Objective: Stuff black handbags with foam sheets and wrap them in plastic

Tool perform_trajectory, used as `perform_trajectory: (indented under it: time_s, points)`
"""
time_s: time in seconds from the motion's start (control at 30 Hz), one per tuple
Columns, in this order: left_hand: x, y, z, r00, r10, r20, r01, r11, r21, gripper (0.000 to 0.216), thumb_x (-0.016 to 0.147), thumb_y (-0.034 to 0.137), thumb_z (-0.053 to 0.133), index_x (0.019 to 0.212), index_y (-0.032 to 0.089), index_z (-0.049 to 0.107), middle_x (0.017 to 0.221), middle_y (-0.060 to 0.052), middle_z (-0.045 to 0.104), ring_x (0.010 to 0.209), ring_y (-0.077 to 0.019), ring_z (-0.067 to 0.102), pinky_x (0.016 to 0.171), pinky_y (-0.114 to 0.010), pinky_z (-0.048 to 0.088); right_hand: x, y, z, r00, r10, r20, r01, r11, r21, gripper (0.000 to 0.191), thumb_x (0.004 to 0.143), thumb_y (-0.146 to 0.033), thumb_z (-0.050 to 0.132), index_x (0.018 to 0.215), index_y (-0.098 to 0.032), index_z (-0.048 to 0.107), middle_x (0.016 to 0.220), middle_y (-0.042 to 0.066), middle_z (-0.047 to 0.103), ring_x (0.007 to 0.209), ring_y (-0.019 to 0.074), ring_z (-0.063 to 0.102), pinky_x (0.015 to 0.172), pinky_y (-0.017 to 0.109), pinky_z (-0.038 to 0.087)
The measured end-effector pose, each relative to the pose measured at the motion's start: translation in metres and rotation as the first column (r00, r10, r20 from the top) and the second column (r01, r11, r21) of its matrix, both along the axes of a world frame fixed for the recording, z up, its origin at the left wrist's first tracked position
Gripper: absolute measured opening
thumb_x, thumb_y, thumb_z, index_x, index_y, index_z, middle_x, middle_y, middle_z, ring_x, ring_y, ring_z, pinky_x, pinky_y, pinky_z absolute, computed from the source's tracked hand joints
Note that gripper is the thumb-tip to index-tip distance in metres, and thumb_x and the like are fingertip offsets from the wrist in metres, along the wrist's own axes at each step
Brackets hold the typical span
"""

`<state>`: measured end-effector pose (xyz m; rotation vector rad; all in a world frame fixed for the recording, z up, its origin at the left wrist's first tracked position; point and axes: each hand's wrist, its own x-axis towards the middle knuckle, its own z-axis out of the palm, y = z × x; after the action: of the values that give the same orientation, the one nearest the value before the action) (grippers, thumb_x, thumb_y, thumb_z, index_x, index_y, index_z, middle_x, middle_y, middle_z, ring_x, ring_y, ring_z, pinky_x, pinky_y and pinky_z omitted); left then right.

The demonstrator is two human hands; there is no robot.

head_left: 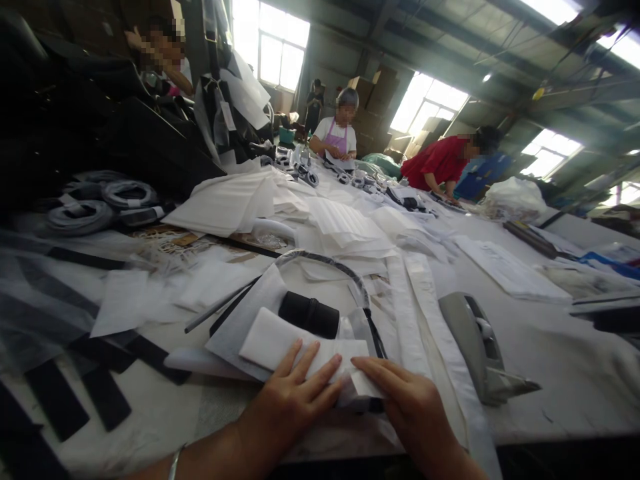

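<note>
My left hand lies with fingers spread on a folded white foam sheet. At the sheet's right end, my right hand has its fingers together over the folded edge; its thumb is hidden. Just behind the foam lies a black cylindrical piece with a raised band in its middle. Under both is a pale sheet of paper, tilted on the table. A plastic-wrapped curved strap arches behind them, its right end running down beside my right hand.
An upturned grey iron-shaped tool lies right of my hands. Black strips are spread at the left, near wrapped coils. White foam sheets pile up ahead. People work farther along the table, one in a red top.
</note>
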<state>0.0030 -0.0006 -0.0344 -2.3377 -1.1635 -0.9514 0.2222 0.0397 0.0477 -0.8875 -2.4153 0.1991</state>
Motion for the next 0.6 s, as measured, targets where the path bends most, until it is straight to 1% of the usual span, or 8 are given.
perform_trajectory:
  time_s: [0.07, 0.13, 0.17, 0.23, 0.3, 0.4, 0.5, 0.6]
  points:
    - [0.0, 0.0, -0.002, 1.0, 0.007, -0.01, -0.007, 1.0, 0.003, 0.024, 0.095, 0.032, 0.061, 0.118, 0.03, 0.068, 0.14, 0.005, 0.059, 0.125, -0.0293, 0.057, 0.11, -0.051, 0.041, 0.0, 0.004, -0.007, 0.998, -0.055, 0.009, 0.056, 0.994, -0.091, 0.062, 0.068, 0.002, 0.038, 0.114, -0.023, 0.071, 0.102, 0.001, 0.077, 0.09, 0.0145, 0.075, 0.078, 0.02, 0.059]
    - [-0.001, -0.001, -0.004, 1.0, 0.009, -0.015, -0.009, 1.0, 0.002, 0.029, 0.095, 0.032, 0.061, 0.123, 0.03, 0.065, 0.141, 0.004, 0.058, 0.126, -0.0296, 0.056, 0.112, -0.052, 0.039, -0.001, 0.008, -0.012, 0.995, -0.095, 0.02, 0.097, 0.975, -0.198, 0.06, 0.07, 0.001, 0.039, 0.113, -0.026, 0.071, 0.101, 0.0, 0.076, 0.09, 0.0144, 0.074, 0.079, 0.021, 0.058]
    - [-0.001, -0.001, -0.005, 1.0, 0.006, -0.014, -0.006, 1.0, 0.002, 0.031, 0.095, 0.032, 0.061, 0.126, 0.03, 0.064, 0.142, 0.004, 0.057, 0.127, -0.0296, 0.055, 0.113, -0.052, 0.038, -0.002, 0.009, -0.013, 0.994, -0.11, 0.026, 0.113, 0.96, -0.258, 0.056, 0.074, 0.0, 0.041, 0.112, -0.026, 0.071, 0.101, 0.0, 0.076, 0.09, 0.0145, 0.073, 0.079, 0.021, 0.056]
    - [-0.002, -0.002, -0.006, 1.0, -0.001, 0.0, 0.001, 1.0, 0.002, 0.032, 0.095, 0.031, 0.061, 0.127, 0.029, 0.064, 0.145, 0.004, 0.054, 0.129, -0.0292, 0.054, 0.115, -0.052, 0.036, -0.005, 0.013, -0.013, 0.989, -0.139, 0.054, 0.149, 0.918, -0.368, 0.038, 0.086, -0.008, 0.046, 0.106, -0.027, 0.073, 0.095, 0.0, 0.075, 0.086, 0.0151, 0.071, 0.077, 0.022, 0.054]
    - [-0.003, -0.001, -0.005, 1.0, -0.011, 0.02, 0.01, 1.0, 0.006, 0.03, 0.095, 0.03, 0.061, 0.125, 0.028, 0.065, 0.145, 0.004, 0.054, 0.131, -0.0286, 0.053, 0.117, -0.052, 0.033, -0.008, 0.017, -0.012, 0.981, -0.166, 0.1, 0.193, 0.878, -0.438, 0.024, 0.095, -0.022, 0.05, 0.091, -0.025, 0.074, 0.083, 0.0, 0.072, 0.076, 0.015, 0.068, 0.07, 0.023, 0.05]
    - [-0.007, 0.0, 0.003, 0.999, -0.042, -0.006, 0.042, 0.999, 0.001, 0.028, 0.097, 0.026, 0.058, 0.124, 0.027, 0.066, 0.142, 0.005, 0.057, 0.13, -0.0273, 0.053, 0.121, -0.052, 0.027, -0.01, 0.023, -0.008, 0.973, -0.17, 0.159, 0.226, 0.854, -0.469, 0.033, 0.097, -0.032, 0.052, 0.07, -0.021, 0.066, 0.069, -0.001, 0.064, 0.065, 0.0135, 0.061, 0.062, 0.023, 0.042]
    - [-0.012, 0.002, 0.009, 0.995, -0.089, -0.056, 0.088, 0.996, -0.017, 0.03, 0.099, 0.022, 0.054, 0.127, 0.027, 0.064, 0.142, 0.006, 0.056, 0.13, -0.0247, 0.054, 0.122, -0.05, 0.024, -0.009, 0.025, -0.007, 0.971, -0.164, 0.176, 0.23, 0.846, -0.482, 0.033, 0.096, -0.031, 0.055, 0.066, -0.02, 0.063, 0.068, -0.002, 0.063, 0.064, 0.0126, 0.059, 0.061, 0.023, 0.038]
    - [-0.016, 0.003, 0.007, 0.992, -0.114, -0.05, 0.113, 0.993, -0.025, 0.032, 0.1, 0.022, 0.052, 0.129, 0.029, 0.062, 0.148, 0.006, 0.05, 0.132, -0.0248, 0.051, 0.122, -0.051, 0.025, -0.007, 0.021, -0.009, 0.973, -0.181, 0.14, 0.227, 0.853, -0.47, 0.034, 0.097, -0.031, 0.054, 0.066, -0.02, 0.063, 0.065, -0.002, 0.061, 0.06, 0.0118, 0.057, 0.059, 0.023, 0.036]
